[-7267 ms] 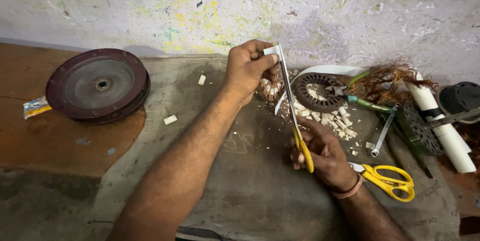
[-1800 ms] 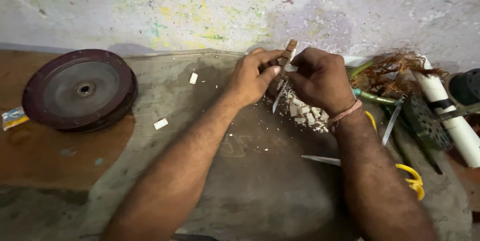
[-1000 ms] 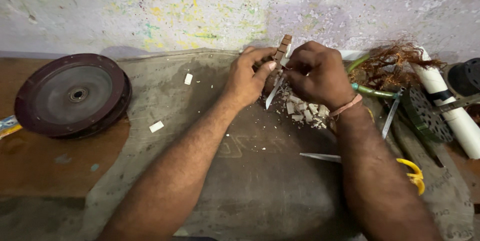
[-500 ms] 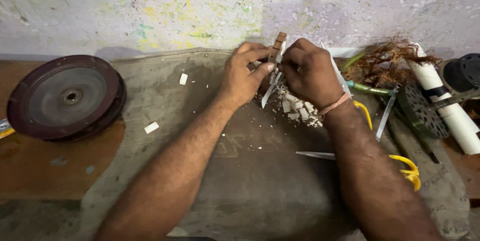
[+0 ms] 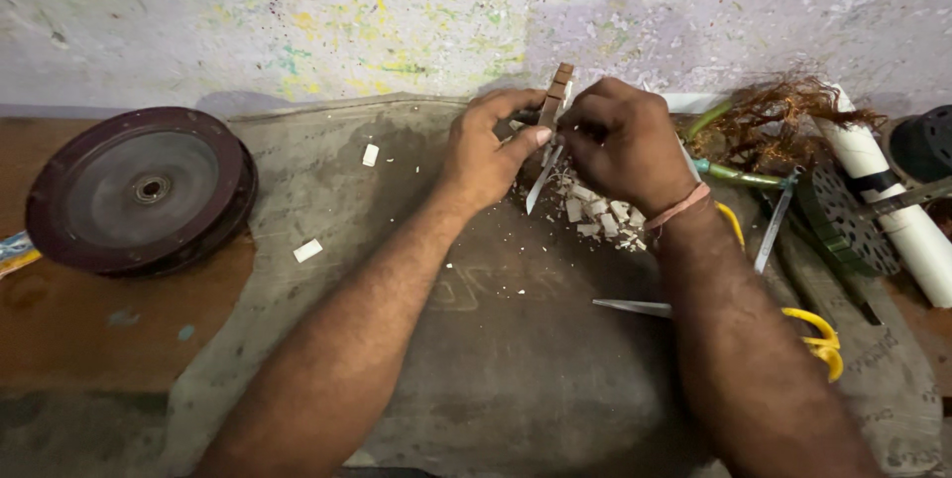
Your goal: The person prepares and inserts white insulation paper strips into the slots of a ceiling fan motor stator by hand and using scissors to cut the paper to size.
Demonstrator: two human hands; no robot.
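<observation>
My left hand (image 5: pixel 488 150) and my right hand (image 5: pixel 619 141) meet at the far middle of a grey cloth (image 5: pixel 476 339). Together they pinch a small brown notched piece (image 5: pixel 558 93) that stands upright between the fingertips, with a thin pale strip (image 5: pixel 540 180) hanging down from the left thumb. Just below the hands lies a heap of white scraps (image 5: pixel 595 215). Whatever sits under my right palm is hidden.
A dark red round wheel (image 5: pixel 139 190) lies at the left on the wooden bench. Yellow-handled scissors (image 5: pixel 793 324) rest by my right forearm. At the right are tangled copper wire (image 5: pixel 778 116), a white pipe (image 5: pixel 897 210), a spanner (image 5: pixel 773 225) and black round parts. Two white bits (image 5: pixel 308 250) lie loose on the cloth.
Early on my right hand held a long yellow-handled tool; it now grips the brown piece together with the left. Over the last second both hands have barely shifted.
</observation>
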